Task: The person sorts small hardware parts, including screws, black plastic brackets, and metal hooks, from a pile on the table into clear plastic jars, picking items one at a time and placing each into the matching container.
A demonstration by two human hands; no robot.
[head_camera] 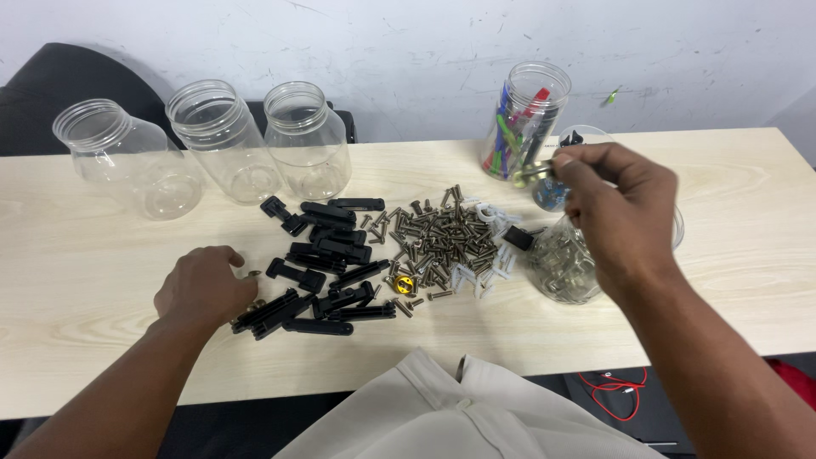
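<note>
My right hand (620,208) is raised over the right side of the table, with its fingertips pinching a small brass-coloured part (531,172). It hovers above a clear jar (561,263) that holds metal pieces and beside a smaller jar (552,191) with blue bits. My left hand (202,289) rests on the light wooden table (85,255), fingers curled by a small brass piece (253,274), next to a heap of black plastic clips (327,276). A pile of dark screws (433,238) and white plastic anchors (489,268) lies between the hands.
Three empty clear jars (229,144) lie tilted at the back left. A jar of coloured pens (523,123) stands at the back centre-right. A yellow round part (402,283) sits in the screw pile. Red wires (616,391) lie on the floor under the table edge.
</note>
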